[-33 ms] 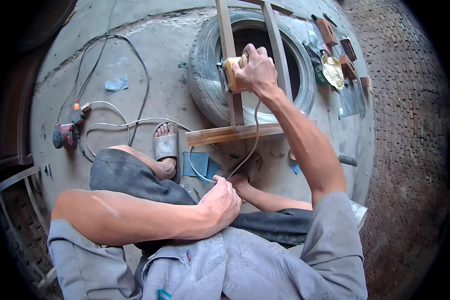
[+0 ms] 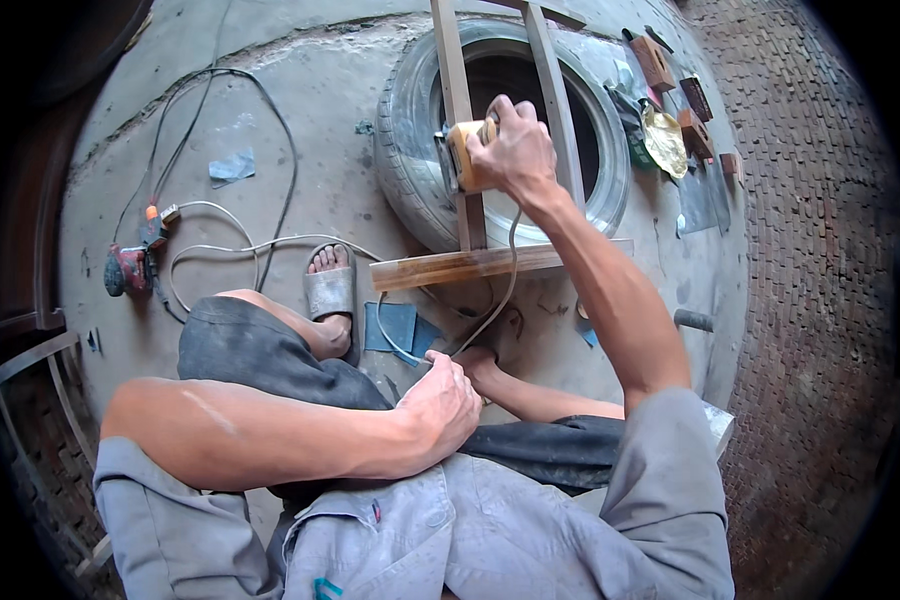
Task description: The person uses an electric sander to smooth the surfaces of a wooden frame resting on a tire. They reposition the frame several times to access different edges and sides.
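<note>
My right hand (image 2: 518, 150) is closed around a yellow power sander (image 2: 470, 157), pressed against the left rail of a wooden frame (image 2: 453, 75). The frame lies across a car tyre (image 2: 402, 165), its brown crosspiece (image 2: 440, 270) on my side. From the sander a pale cable (image 2: 511, 265) drops toward my lap. My left hand (image 2: 442, 408) rests there with fingers curled, and the cable's loop passes at its fingertips. The inside of that grip is hidden.
Blue sandpaper sheets (image 2: 390, 327) lie by my sandalled foot (image 2: 330, 290). To the left are a red-and-black power tool (image 2: 128, 270) and dark looped cable (image 2: 292, 150). Bricks (image 2: 654, 65) and a crumpled pale bag (image 2: 665, 142) lie right of the tyre. A brick surface (image 2: 800, 250) borders the concrete.
The sander and my right hand have shifted very slightly nearer to me along the rail. My left hand has stayed in place.
</note>
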### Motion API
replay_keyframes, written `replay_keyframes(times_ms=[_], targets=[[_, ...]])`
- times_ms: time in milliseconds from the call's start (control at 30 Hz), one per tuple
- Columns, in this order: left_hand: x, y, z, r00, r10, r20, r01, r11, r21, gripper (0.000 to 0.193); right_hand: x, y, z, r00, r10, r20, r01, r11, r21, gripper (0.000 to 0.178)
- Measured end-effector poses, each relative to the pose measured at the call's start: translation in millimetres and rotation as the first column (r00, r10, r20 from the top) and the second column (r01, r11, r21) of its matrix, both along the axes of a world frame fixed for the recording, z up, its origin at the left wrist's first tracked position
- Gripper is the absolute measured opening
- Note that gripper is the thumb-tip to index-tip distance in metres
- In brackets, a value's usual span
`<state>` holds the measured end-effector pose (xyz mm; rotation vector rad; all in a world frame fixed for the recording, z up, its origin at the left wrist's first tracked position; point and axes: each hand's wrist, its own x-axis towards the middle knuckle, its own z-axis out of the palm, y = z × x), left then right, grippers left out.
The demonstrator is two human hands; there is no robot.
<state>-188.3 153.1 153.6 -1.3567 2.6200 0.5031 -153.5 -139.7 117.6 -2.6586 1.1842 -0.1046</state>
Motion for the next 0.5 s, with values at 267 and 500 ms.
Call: replay_keyframes(times_ms=[267, 500], targets=[[-5, 12, 0, 0.998, -0.055, 0.031, 0.056, 0.998, -0.025, 0.043, -71, 48, -8, 0.997, -0.042, 0.066, 0.046, 0.997, -0.06, 0.041], [-6, 12, -3, 0.996, -0.081, 0.045, 0.082, 0.997, -0.012, 0.043, -89, 47, -12, 0.991, -0.055, 0.121, 0.068, 0.992, -0.102, 0.041]])
